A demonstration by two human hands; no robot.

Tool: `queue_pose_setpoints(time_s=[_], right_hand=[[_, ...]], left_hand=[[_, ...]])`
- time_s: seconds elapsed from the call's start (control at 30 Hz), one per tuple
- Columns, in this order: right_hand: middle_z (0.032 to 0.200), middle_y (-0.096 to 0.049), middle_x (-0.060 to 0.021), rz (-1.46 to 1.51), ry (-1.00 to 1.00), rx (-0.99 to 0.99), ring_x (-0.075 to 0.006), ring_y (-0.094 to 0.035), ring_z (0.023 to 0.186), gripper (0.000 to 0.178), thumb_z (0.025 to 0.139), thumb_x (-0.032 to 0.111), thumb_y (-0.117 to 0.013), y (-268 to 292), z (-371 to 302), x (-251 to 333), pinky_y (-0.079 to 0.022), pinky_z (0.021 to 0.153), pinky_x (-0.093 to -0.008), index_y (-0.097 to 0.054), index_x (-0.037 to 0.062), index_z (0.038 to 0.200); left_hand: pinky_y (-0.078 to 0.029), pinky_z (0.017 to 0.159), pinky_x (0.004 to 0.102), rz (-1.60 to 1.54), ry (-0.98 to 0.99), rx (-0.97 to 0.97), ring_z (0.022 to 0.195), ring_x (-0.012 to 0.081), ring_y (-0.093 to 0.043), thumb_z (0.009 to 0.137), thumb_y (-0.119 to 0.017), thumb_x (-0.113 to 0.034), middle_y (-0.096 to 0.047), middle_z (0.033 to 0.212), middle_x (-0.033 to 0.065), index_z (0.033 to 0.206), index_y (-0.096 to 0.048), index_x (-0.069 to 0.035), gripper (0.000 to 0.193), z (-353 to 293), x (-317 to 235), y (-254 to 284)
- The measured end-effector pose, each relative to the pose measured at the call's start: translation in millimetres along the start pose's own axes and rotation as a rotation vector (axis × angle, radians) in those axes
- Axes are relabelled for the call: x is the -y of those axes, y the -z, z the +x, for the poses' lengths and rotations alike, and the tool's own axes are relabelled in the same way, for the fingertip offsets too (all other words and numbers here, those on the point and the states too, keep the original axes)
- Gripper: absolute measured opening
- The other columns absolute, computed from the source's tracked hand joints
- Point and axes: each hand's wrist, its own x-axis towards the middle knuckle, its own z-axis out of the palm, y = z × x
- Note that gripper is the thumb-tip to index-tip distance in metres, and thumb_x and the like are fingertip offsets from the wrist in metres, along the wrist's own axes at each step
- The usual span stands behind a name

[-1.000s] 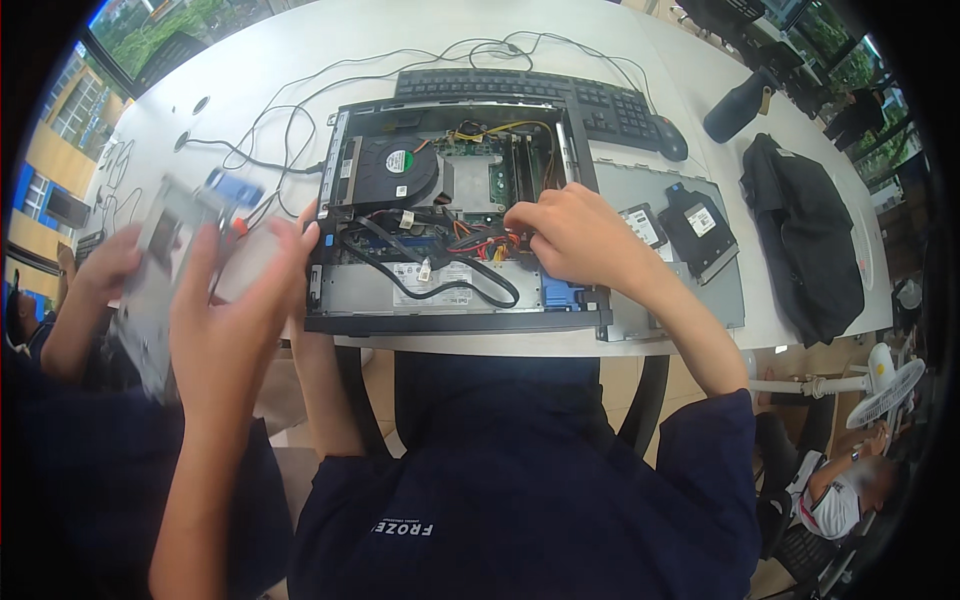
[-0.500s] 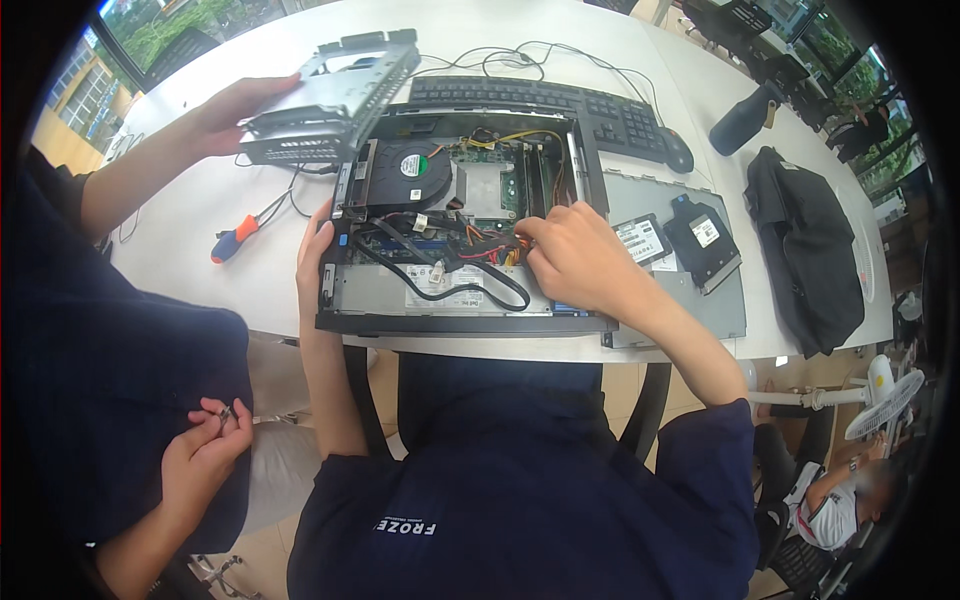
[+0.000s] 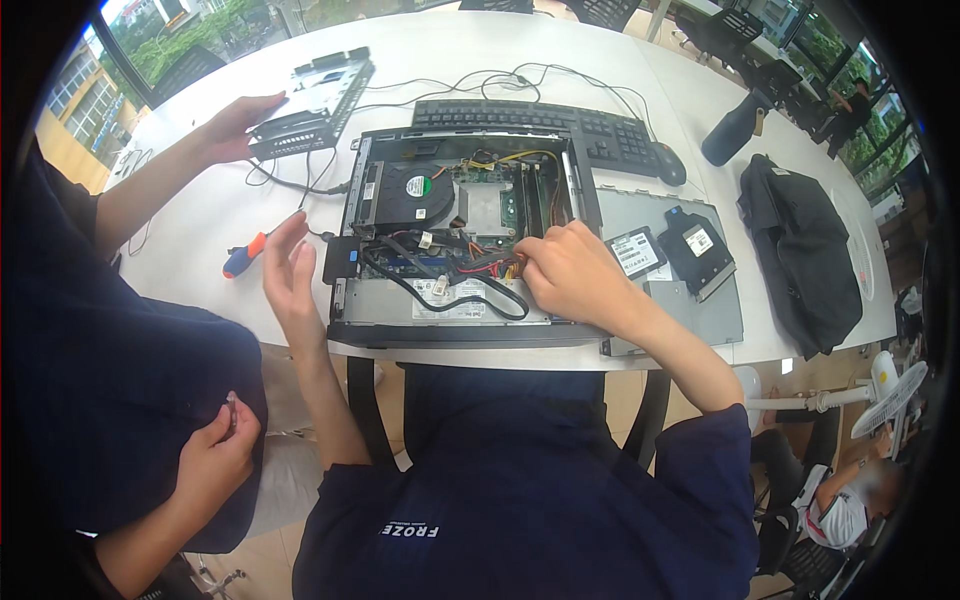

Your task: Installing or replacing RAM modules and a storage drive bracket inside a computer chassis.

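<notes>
An uncovered desktop computer case [image 3: 430,338] lies flat on the table before me. Inside are a black blower fan [image 3: 395,200], memory slots [image 3: 533,195] and a silver power supply [image 3: 390,300] crossed by black cables. My right hand [image 3: 575,275] is closed, its fingertips pinching the cable bundle [image 3: 490,265] of red, orange and black wires near the case's right half; the exact spot they grip is hidden. My left hand [image 3: 292,275] hovers off the case's left side, fingers apart, holding nothing. To the left, a co-worker's hand [image 3: 235,125] holds a metal drive cage [image 3: 312,100] above the table.
A blue-and-orange screwdriver [image 3: 242,256] lies left of the case. Behind it are a black keyboard [image 3: 540,117] and mouse [image 3: 668,163]. A metal side panel [image 3: 715,325] bears a solid-state drive [image 3: 636,252] and an optical drive [image 3: 697,243]. Rightward are a dark bottle [image 3: 735,130] and black bag [image 3: 800,255].
My left hand has let go of the case's left edge and moved left, opening. The co-worker has drawn the drive cage leftward, away from the case. My right hand stays at the cables.
</notes>
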Motion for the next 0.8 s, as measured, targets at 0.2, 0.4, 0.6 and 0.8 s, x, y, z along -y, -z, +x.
queue_pose_setpoints(time_s=[0.2,0.4,0.6,0.8], right_hand=[[0.083,-0.074,-0.0157,0.088,-0.065,-0.144,-0.0370,-0.072,0.082,0.015,0.091,0.014,-0.064,12.1,30.6,-21.9,-0.053,0.079,-0.0484,-0.072,0.0037,0.098],[0.081,-0.074,-0.0181,-0.114,-0.187,-0.094,-0.0402,-0.073,0.079,0.026,0.089,0.018,-0.071,-19.0,75.5,-44.6,-0.057,0.072,-0.0505,-0.061,0.0005,0.104],[0.082,-0.073,-0.0251,-0.150,-0.197,-0.098,-0.0421,-0.075,0.079,0.026,0.074,0.005,-0.066,-25.9,80.1,-41.7,-0.059,0.070,-0.0525,-0.059,-0.0047,0.097],[0.084,-0.073,-0.0258,-0.028,-0.221,-0.135,-0.0441,-0.074,0.084,0.024,0.073,0.008,-0.067,-27.2,82.6,-49.7,-0.059,0.076,-0.0519,-0.064,-0.0046,0.093]], left_hand=[[-0.044,0.109,0.0387,-0.143,0.046,0.163,0.124,0.0246,-0.059,0.101,-0.058,-0.013,-0.062,0.134,0.0169,0.130,-0.061,0.004,0.034,6.7,-21.5,-6.0],[-0.047,0.102,0.0355,-0.321,0.073,0.064,0.119,0.0217,-0.059,0.101,-0.057,-0.010,-0.061,0.132,0.0170,0.122,-0.062,0.006,0.027,5.2,36.8,-3.3],[-0.052,0.077,0.0247,-0.300,0.279,0.006,0.086,0.0125,-0.064,0.105,-0.056,-0.017,-0.063,0.104,0.0084,0.115,-0.060,0.001,0.021,-3.6,51.2,-11.8],[-0.050,0.074,0.0236,-0.357,0.334,0.014,0.087,0.0095,-0.063,0.107,-0.054,-0.026,-0.064,0.100,0.0046,0.116,-0.062,-0.003,0.026,-4.7,50.4,-18.5]])
